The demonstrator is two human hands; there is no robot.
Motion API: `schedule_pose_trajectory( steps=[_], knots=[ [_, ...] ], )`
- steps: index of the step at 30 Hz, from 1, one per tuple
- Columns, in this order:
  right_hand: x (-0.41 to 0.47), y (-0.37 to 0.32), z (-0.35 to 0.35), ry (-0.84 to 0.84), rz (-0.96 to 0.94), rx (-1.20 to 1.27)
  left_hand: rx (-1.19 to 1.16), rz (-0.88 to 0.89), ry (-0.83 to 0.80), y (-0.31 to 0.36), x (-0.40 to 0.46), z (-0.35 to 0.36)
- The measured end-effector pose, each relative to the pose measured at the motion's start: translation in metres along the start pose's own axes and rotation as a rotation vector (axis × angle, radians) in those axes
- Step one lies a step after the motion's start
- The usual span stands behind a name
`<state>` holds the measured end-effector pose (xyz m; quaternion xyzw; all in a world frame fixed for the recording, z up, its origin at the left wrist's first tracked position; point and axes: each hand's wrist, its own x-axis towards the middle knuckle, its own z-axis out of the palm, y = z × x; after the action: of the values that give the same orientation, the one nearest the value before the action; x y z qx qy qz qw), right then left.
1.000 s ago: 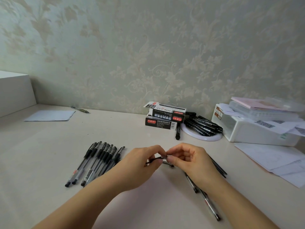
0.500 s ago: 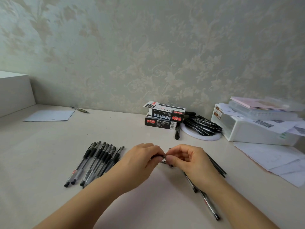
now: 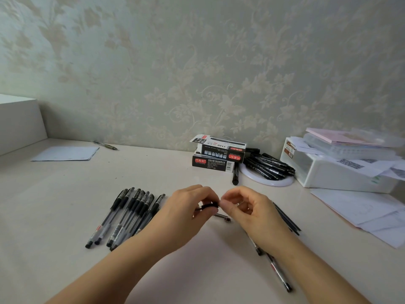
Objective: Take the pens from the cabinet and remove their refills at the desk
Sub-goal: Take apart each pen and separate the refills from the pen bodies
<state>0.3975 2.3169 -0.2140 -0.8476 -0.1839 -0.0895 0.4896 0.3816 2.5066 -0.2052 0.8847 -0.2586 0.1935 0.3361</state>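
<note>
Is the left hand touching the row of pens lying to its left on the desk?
Cannot tell. In the head view the left hand overlaps the rightmost of the row of pens; no contact or gap shows.

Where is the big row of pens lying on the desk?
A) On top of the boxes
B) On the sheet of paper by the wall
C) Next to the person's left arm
C: the row of pens lies flat on the desk, just beside the left arm.
</note>
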Motion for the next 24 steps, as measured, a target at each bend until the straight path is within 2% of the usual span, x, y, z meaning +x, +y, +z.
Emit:
schedule_pose_trajectory(
  steps=[5, 10, 17, 24],
  knots=[
    [0.0008, 0.0021, 0.0009, -0.067, -0.02, 0.055, -0.031, -0.007, -0.009, 0.0012, 0.0004, -0.0009],
    [-0.0012, 0.0013, 0.0012, -0.044, -0.012, -0.039, -0.03, 0.015, -0.039, 0.0033, -0.0003, 0.0001],
    [-0.0005, -0.0001, 0.0009, -0.06, -0.045, 0.036, -0.008, -0.044, -0.021, -0.0011, -0.0001, 0.0004],
    [-0.0016, 0.0001, 0.0012, -0.14, -0.06, 0.031, -0.006, 0.022, -0.049, -0.0012, 0.0011, -0.0021]
  ],
)
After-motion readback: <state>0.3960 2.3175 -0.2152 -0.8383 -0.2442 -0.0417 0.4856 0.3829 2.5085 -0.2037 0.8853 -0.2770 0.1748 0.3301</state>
